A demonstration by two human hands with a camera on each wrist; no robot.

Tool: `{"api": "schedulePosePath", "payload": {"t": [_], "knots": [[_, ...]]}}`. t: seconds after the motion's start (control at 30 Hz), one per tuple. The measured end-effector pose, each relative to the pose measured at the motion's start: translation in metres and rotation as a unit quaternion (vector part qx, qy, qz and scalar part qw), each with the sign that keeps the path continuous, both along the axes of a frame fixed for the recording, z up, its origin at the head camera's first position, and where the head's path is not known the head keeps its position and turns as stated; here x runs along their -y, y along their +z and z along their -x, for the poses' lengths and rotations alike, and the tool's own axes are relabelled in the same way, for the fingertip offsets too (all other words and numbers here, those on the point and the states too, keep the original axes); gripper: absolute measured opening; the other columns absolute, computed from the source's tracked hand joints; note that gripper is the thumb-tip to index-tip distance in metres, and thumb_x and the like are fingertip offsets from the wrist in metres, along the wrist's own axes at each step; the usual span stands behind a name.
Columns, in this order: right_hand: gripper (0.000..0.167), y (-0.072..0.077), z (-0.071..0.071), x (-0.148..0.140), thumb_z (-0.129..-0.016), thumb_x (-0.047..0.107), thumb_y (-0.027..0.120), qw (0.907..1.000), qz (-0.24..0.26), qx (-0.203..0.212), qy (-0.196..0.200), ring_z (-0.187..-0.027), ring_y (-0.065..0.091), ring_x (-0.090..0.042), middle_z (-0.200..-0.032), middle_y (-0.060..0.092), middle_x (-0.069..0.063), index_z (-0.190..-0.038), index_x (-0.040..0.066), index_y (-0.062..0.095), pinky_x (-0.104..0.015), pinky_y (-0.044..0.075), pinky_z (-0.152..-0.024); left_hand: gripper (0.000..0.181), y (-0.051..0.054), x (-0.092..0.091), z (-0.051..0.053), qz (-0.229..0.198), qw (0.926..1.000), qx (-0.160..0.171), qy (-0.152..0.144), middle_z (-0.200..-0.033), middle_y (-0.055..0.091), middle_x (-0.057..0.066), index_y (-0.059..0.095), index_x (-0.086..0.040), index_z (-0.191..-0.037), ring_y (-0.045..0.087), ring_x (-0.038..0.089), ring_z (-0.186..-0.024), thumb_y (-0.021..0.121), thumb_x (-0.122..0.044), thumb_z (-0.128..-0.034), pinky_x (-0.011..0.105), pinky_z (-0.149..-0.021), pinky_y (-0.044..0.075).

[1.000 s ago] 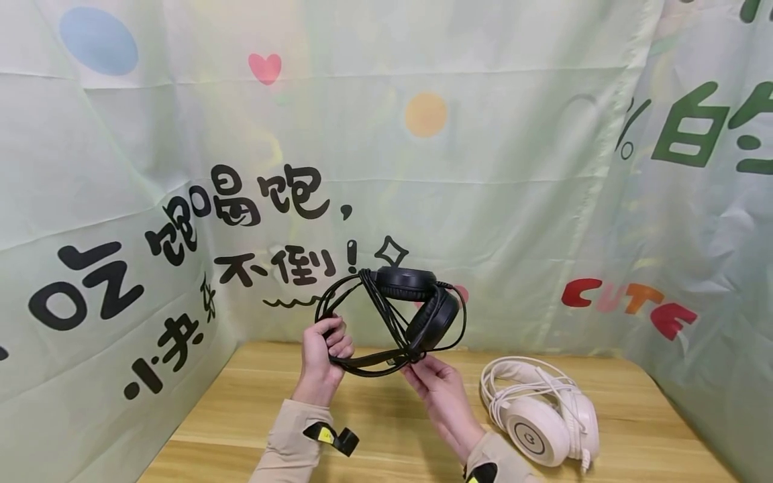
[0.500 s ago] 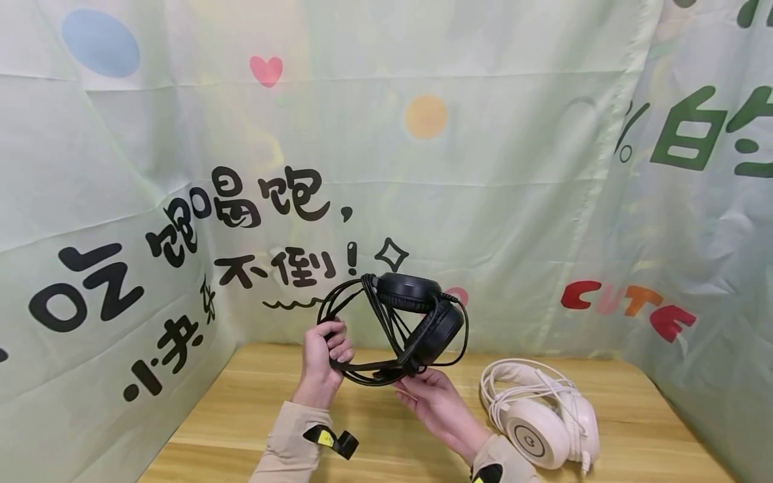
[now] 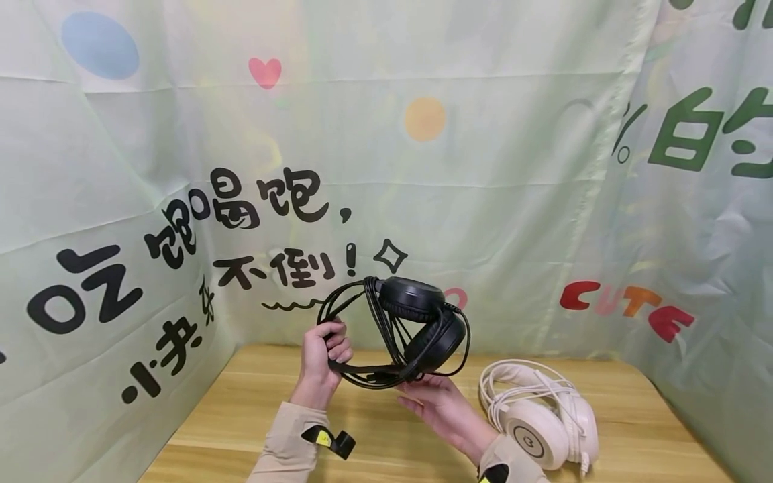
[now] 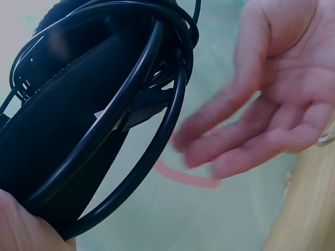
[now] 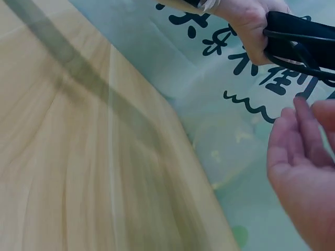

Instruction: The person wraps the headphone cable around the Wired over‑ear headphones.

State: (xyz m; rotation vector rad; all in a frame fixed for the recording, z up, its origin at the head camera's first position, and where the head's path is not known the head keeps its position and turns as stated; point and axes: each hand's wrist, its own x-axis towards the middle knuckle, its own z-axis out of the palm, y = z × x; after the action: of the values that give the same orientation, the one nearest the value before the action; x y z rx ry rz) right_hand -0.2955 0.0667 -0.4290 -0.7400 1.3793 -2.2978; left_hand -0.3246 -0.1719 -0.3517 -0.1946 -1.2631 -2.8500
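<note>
A pair of black headphones (image 3: pixel 413 298) is held up over the table, tilted, with its two ear cups toward the upper right. My left hand (image 3: pixel 321 355) grips it by the headband, along with loops of its black cable (image 4: pixel 156 149). The cable is wound around the headphones, and a dark plug-like piece (image 4: pixel 149 107) shows among the loops in the left wrist view. Just below the ear cups is my right hand (image 3: pixel 443 406), palm up with fingers loosely bent. The left wrist view shows those right fingers (image 4: pixel 230 154) apart from the cable, holding nothing.
White headphones (image 3: pixel 537 429) with their white cable wrapped around them lie on the wooden table (image 3: pixel 374 443), to the right of my right hand. A pale green printed cloth (image 3: pixel 501 221) hangs behind the table and along both sides.
The headphones have turned a little, their ear cups shifting right and down. My right hand has come away from their underside and moved slightly lower. My left hand keeps its grip.
</note>
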Motion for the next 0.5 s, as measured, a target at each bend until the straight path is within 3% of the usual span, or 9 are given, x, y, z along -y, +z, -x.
{"api": "schedulePosePath", "payload": {"t": [0.1,0.17,0.3,0.5], "knots": [[0.026,-0.005,-0.001,-0.006,-0.104,-0.002,0.055,0.9978,-0.050,0.025,-0.034,-0.119,0.072,-0.010,-0.121,0.078,0.002,-0.114,0.014,0.074,-0.027,0.058,-0.105,0.035,-0.002,0.003,0.001,0.008,1.0000,0.000,0.001,-0.054,0.026,-0.012,0.039,-0.021,-0.067,0.026,0.002,-0.042,0.041,-0.003,-0.0974,0.016,-0.045,0.021],[0.025,-0.008,-0.002,-0.011,-0.104,0.001,0.058,0.9945,-0.082,0.033,-0.056,-0.121,0.072,-0.012,-0.127,0.077,-0.005,-0.124,0.006,0.071,-0.027,0.058,-0.104,0.035,-0.003,0.006,0.002,0.013,0.9999,0.002,0.003,-0.055,0.027,-0.012,0.040,-0.020,-0.067,0.027,0.002,-0.042,0.042,-0.003,-0.0976,0.016,-0.044,0.022],[0.046,-0.012,-0.005,-0.022,-0.103,0.005,0.060,0.9872,-0.135,0.032,-0.080,-0.127,0.070,-0.018,-0.137,0.073,-0.014,-0.147,-0.008,0.056,-0.029,0.057,-0.107,0.035,-0.008,0.011,0.006,0.027,0.9995,0.011,0.008,-0.055,0.028,-0.012,0.039,-0.020,-0.067,0.027,0.002,-0.043,0.044,-0.002,-0.0974,0.016,-0.044,0.022],[0.054,-0.012,-0.013,-0.037,-0.104,0.009,0.060,0.9800,-0.180,0.017,-0.082,-0.131,0.069,-0.027,-0.141,0.069,-0.022,-0.151,-0.015,0.047,-0.035,0.056,-0.111,0.038,-0.018,0.021,0.012,0.049,0.9981,0.033,0.018,-0.053,0.027,-0.013,0.037,-0.020,-0.065,0.026,0.002,-0.043,0.045,-0.001,-0.0972,0.015,-0.044,0.022]]}}
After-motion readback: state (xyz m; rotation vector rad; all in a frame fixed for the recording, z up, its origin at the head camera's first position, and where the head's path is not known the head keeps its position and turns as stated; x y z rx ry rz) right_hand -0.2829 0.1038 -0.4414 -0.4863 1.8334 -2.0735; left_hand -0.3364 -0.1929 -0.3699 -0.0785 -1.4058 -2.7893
